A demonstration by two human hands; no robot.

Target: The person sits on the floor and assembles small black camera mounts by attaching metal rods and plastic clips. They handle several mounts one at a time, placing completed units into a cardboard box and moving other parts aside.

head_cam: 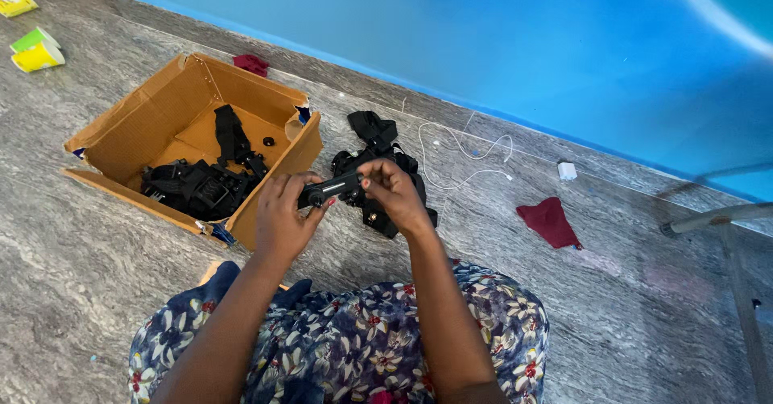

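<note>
My left hand [282, 215] and my right hand [396, 195] together hold a small black device [332, 188] with a round knob, just above the floor in front of my lap. My left fingers wrap its left end, my right fingertips pinch its right end. Behind it on the floor lies a heap of black straps and gear [377, 153]. To the left stands an open cardboard box [153, 122] with more black strapped gear [197, 185] inside.
A white cable [463, 150] and white charger [567, 171] lie by the blue wall [483, 34]. Dark red cloths [550, 220] [251, 63] rest on the grey marble floor. Yellow and green paper cups [34, 50] sit far left. A metal stand leg [725, 215] crosses the right.
</note>
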